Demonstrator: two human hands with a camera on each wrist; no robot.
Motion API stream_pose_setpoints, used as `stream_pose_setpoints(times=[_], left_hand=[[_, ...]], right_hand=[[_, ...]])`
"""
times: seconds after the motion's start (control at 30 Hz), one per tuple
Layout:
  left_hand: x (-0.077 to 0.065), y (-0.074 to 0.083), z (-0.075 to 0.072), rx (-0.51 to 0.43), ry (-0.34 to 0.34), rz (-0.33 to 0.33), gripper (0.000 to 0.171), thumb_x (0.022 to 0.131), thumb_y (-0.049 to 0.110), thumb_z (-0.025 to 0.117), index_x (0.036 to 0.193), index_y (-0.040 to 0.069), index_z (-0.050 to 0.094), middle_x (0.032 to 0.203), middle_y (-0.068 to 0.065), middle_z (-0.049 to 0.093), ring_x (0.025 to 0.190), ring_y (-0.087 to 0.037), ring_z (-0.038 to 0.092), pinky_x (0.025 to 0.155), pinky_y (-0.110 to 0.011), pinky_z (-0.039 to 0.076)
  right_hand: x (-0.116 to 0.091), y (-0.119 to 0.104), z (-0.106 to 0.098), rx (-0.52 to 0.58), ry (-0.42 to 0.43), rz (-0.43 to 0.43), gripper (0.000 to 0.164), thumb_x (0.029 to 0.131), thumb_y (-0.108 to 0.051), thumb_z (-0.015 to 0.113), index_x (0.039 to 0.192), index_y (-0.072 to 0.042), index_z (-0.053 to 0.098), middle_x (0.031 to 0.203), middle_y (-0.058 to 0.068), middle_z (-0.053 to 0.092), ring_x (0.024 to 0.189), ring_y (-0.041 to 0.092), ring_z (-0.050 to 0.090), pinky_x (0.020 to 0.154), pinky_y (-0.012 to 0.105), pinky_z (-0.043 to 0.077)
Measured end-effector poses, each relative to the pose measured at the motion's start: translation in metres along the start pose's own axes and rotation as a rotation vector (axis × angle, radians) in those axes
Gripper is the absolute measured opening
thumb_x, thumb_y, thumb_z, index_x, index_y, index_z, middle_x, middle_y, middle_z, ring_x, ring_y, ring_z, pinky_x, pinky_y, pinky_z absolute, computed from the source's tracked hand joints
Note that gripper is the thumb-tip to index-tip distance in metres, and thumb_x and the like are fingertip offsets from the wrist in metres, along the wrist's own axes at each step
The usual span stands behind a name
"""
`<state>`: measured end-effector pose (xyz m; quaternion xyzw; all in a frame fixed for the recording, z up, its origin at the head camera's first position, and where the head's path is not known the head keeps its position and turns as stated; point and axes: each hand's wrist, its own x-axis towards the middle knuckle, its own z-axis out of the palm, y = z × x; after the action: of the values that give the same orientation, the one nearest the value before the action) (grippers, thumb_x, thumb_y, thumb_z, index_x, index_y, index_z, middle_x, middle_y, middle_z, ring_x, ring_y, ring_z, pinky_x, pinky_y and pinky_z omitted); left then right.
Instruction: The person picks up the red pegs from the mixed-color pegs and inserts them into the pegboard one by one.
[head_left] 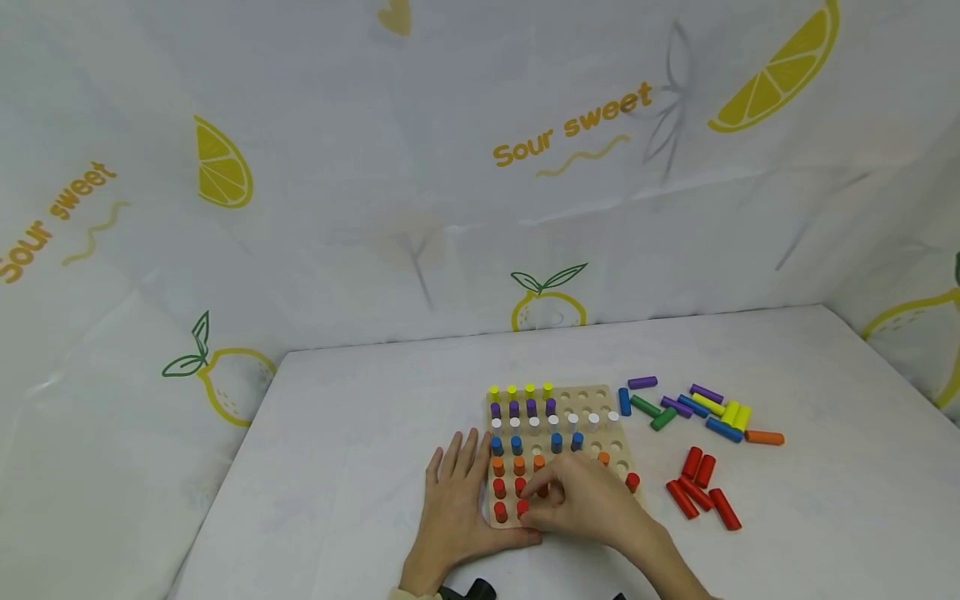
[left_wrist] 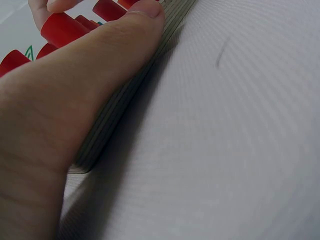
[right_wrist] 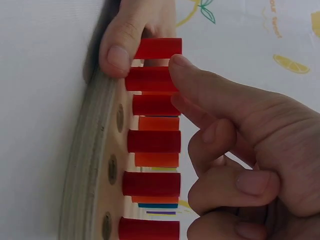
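Observation:
A wooden peg board (head_left: 594, 403) lies on the table with coloured pegs standing in rows: yellow, purple, white, blue, orange and red from back to front. My left hand (head_left: 453, 518) lies flat at the board's left side, fingers straight, its thumb (left_wrist: 117, 42) stretched along the front edge. Over the front rows, my right hand (head_left: 588, 500) pinches the top of a red peg (right_wrist: 151, 79) between thumb and index finger. That peg stands upright in the front row, second from the left. The other right fingers curl inward, and the hand hides part of the board in the head view.
Loose red pegs (head_left: 694, 493) lie right of the board. Farther back are loose green pegs (head_left: 663, 418), purple, blue and yellow pegs (head_left: 741, 417), and an orange peg (head_left: 765, 437). A lemon-printed cloth (head_left: 360, 208) hangs behind the table.

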<state>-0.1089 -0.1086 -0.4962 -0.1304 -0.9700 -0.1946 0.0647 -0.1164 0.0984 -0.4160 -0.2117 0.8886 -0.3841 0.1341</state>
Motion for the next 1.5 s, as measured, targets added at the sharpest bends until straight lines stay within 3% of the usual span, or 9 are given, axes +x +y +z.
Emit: stream_pose_setpoints(times=[0.13, 0.3, 0.43, 0.6, 0.83, 1.17, 1.5], left_hand=[[0.000, 0.001, 0.000, -0.007, -0.003, 0.002, 0.133, 0.055, 0.090, 0.074, 0.161, 0.018, 0.034, 0.166, -0.010, 0.038, 0.156, -0.035, 0.029, 0.125, -0.063, 0.023], [0.000, 0.001, 0.000, -0.017, -0.014, -0.004, 0.134, 0.055, 0.090, 0.073, 0.161, 0.018, 0.034, 0.166, -0.010, 0.037, 0.157, -0.036, 0.028, 0.125, -0.064, 0.022], [0.001, 0.001, -0.001, -0.026, -0.022, -0.007, 0.134, 0.054, 0.089, 0.074, 0.161, 0.017, 0.034, 0.166, -0.011, 0.037, 0.157, -0.036, 0.028, 0.125, -0.064, 0.022], [0.001, 0.001, -0.001, -0.027, -0.030, -0.013, 0.134, 0.054, 0.088, 0.075, 0.161, 0.018, 0.034, 0.167, -0.010, 0.036, 0.157, -0.035, 0.027, 0.125, -0.064, 0.022], [0.001, 0.002, -0.001, -0.027, -0.035, -0.022, 0.134, 0.053, 0.086, 0.076, 0.161, 0.018, 0.034, 0.167, -0.010, 0.036, 0.158, -0.035, 0.027, 0.126, -0.063, 0.021], [0.002, 0.002, 0.000, -0.030, -0.040, -0.026, 0.134, 0.053, 0.087, 0.076, 0.161, 0.018, 0.034, 0.167, -0.010, 0.035, 0.158, -0.035, 0.026, 0.126, -0.064, 0.021], [0.001, 0.001, 0.000, -0.033, -0.034, -0.022, 0.134, 0.053, 0.087, 0.076, 0.161, 0.018, 0.034, 0.167, -0.010, 0.035, 0.158, -0.035, 0.026, 0.126, -0.064, 0.020]], right_hand=[[-0.003, 0.000, -0.008, 0.018, 0.004, 0.014, 0.013, 0.080, -0.027, 0.086, 0.089, -0.018, 0.083, 0.058, -0.013, 0.058, 0.052, 0.001, 0.045, 0.045, 0.018, 0.035], [-0.009, 0.000, -0.023, 0.006, 0.051, 0.039, 0.020, 0.081, -0.034, 0.087, 0.092, -0.018, 0.083, 0.054, -0.011, 0.049, 0.050, 0.002, 0.042, 0.044, 0.017, 0.031], [-0.017, 0.003, -0.040, 0.005, 0.075, 0.074, 0.024, 0.081, -0.036, 0.086, 0.096, -0.018, 0.083, 0.057, -0.008, 0.051, 0.053, 0.004, 0.043, 0.045, 0.018, 0.032], [-0.029, 0.013, -0.063, 0.029, 0.081, 0.119, 0.027, 0.081, -0.036, 0.086, 0.098, -0.015, 0.082, 0.065, -0.005, 0.056, 0.057, 0.006, 0.044, 0.045, 0.019, 0.033], [-0.045, 0.031, -0.087, 0.018, 0.104, 0.228, 0.034, 0.082, -0.034, 0.086, 0.105, -0.009, 0.081, 0.058, -0.003, 0.050, 0.047, 0.008, 0.039, 0.042, 0.021, 0.031], [-0.054, 0.046, -0.099, 0.006, 0.094, 0.240, 0.035, 0.082, -0.031, 0.086, 0.107, -0.007, 0.080, 0.052, -0.003, 0.047, 0.044, 0.008, 0.038, 0.042, 0.022, 0.038], [-0.055, 0.055, -0.102, 0.012, 0.055, 0.345, 0.038, 0.082, -0.030, 0.086, 0.107, -0.002, 0.079, 0.051, -0.003, 0.047, 0.047, 0.012, 0.043, 0.046, 0.023, 0.042]])
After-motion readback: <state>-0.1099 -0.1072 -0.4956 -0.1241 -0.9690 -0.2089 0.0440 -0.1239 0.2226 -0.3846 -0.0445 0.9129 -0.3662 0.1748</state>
